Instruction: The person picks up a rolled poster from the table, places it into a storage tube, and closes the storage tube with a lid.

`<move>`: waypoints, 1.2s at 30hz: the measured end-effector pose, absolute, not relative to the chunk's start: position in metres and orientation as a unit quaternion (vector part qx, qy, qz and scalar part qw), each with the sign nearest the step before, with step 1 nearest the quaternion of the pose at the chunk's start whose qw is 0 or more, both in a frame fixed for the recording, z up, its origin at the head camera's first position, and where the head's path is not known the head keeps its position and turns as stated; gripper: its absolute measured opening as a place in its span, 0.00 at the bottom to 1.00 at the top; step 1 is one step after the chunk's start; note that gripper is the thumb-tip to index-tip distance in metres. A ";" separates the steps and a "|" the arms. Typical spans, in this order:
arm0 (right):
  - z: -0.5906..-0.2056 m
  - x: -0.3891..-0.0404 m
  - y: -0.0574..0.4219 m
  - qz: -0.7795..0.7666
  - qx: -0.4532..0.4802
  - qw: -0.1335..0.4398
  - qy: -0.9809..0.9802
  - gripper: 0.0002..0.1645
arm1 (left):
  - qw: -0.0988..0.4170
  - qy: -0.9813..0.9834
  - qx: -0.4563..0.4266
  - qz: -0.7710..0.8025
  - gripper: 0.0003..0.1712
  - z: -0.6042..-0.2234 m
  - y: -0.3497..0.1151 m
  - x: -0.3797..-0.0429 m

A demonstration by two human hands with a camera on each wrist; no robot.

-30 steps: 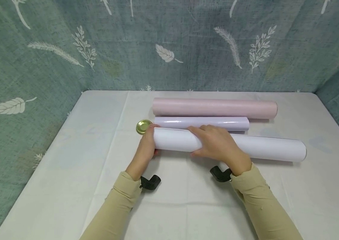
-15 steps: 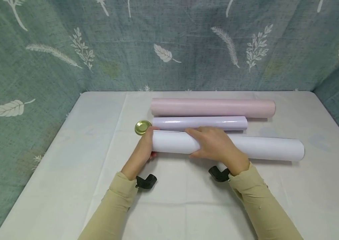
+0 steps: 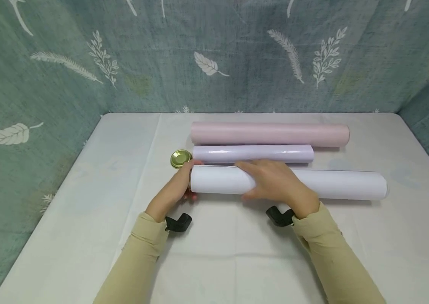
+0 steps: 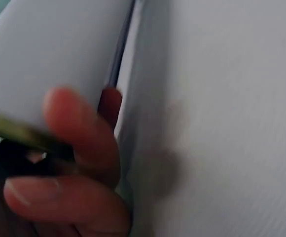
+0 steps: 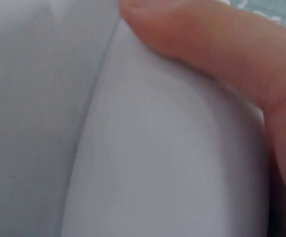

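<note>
A long white tube (image 3: 343,184) lies crosswise in front of me in the head view. My left hand (image 3: 174,190) grips its left end, thumb over the top and fingers curled beneath. In the left wrist view, a gold rim (image 4: 15,131) shows at that end beside my curled fingers (image 4: 66,111); what lies inside the hand is dark. My right hand (image 3: 276,181) holds the tube from above, left of its middle, thumb on the near side. The right wrist view shows a finger lying across the white surface. A round gold lid (image 3: 181,158) rests on the table by my left thumb.
Behind the white tube lie a shorter glossy lavender roll (image 3: 254,154) and a longer pink roll (image 3: 269,134), both roughly parallel to it. All rest on a white-covered table (image 3: 66,236). A green leaf-patterned curtain (image 3: 161,55) hangs behind and at the sides.
My left hand has shifted slightly left and toward me, and the tube's left end has come a little nearer. My right hand keeps its hold. The rolls and lid stay put.
</note>
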State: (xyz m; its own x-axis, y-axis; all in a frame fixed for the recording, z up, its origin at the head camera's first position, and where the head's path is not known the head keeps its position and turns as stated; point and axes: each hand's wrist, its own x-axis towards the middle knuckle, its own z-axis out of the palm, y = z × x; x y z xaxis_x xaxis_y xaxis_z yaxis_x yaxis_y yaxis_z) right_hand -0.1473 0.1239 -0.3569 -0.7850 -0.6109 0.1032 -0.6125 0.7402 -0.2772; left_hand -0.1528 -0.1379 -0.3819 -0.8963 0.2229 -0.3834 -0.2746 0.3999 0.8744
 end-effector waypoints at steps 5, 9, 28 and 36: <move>-0.358 -0.148 0.121 0.156 0.324 0.010 -0.933 0.46 | 0.233 0.785 0.023 0.574 0.29 -0.380 -0.153 -0.157; -0.360 -0.148 0.119 0.150 0.325 0.012 -0.933 0.45 | 0.230 0.798 0.015 0.556 0.27 -0.380 -0.154 -0.158; -0.360 -0.148 0.116 0.143 0.331 0.049 -0.931 0.47 | 0.165 0.804 -0.100 0.562 0.26 -0.384 -0.137 -0.153; -0.362 -0.148 0.114 0.148 0.335 0.047 -0.929 0.48 | 0.161 0.816 -0.062 0.551 0.25 -0.384 -0.139 -0.151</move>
State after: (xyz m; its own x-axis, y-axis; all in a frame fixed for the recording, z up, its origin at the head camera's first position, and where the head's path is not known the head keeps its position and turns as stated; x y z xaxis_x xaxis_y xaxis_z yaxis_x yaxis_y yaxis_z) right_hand -0.1480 0.1141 -0.3620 -0.7714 -0.6081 0.1872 -0.6362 0.7322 -0.2431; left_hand -0.1507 -0.1388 -0.3842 -0.9404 0.0773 -0.3312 -0.2784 0.3845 0.8802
